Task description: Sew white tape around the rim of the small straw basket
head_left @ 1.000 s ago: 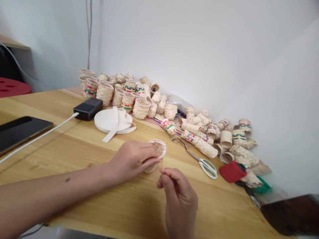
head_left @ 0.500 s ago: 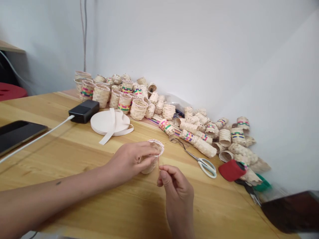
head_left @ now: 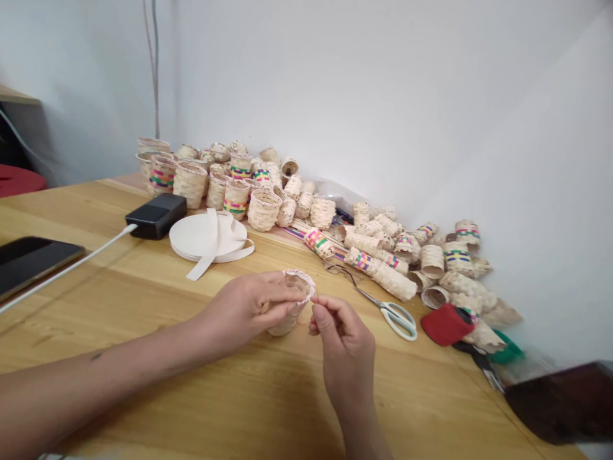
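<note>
My left hand [head_left: 256,306] is closed on the near side of a small woven basket [head_left: 282,327], thumb and fingers gripping its wall. The basket stands tilted on the table, and its pale rim is wrapped with reddish stitches. Just right of the rim, my right hand [head_left: 345,338] pinches a thin needle [head_left: 315,298], which is barely visible between thumb and forefinger. A loop of reddish thread [head_left: 301,319] hangs between the basket and the right fingertips. My left fingers hide part of the basket's side.
Behind lie many woven baskets [head_left: 265,209] along the wall. A roll of white ribbon [head_left: 191,237], a black power bank [head_left: 157,216] and a phone [head_left: 38,260] are at left. Scissors [head_left: 398,321], glasses [head_left: 339,271] and a red thread spool [head_left: 445,324] lie at right.
My right hand has risen toward the basket's rim with the needle. The thread, earlier pulled straight down, now hangs in a slack loop. My left hand keeps its grip.
</note>
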The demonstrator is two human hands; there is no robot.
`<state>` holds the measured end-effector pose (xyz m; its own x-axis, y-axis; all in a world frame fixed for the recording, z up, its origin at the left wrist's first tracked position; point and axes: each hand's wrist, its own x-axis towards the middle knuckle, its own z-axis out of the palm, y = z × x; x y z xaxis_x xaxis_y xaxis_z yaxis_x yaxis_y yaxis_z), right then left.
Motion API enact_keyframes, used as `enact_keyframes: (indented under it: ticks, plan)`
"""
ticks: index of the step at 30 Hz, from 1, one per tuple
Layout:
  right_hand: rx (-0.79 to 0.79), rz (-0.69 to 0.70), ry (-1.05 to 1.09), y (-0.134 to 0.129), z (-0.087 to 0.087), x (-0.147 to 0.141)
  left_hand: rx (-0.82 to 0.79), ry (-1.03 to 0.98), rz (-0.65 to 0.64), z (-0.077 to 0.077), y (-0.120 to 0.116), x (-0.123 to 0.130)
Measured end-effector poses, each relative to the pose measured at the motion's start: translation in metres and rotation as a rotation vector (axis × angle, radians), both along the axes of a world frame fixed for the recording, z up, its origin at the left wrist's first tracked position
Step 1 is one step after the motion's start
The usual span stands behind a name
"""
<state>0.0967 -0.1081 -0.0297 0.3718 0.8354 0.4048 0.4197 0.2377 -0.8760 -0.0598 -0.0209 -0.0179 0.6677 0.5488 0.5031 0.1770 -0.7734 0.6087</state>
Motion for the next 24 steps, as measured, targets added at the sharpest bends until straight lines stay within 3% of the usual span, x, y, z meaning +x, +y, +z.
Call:
enact_keyframes:
  ticks: [4,13,16,24]
  plan:
    - [-0.009,0.076,-0.142,0.011,0.003,0.006,0.078,0.054,-0.032,0.001,0.001,-0.001]
    - [0.001,0.079,-0.183,0.014,-0.001,0.011,0.209,-0.071,-0.074,0.027,0.019,-0.021]
    - [-0.001,0.071,-0.162,0.015,-0.002,0.011,0.233,-0.049,-0.142,0.023,0.022,-0.021]
    - [0.023,0.048,-0.128,0.016,-0.007,0.014,0.196,-0.047,-0.179,0.008,0.013,-0.005]
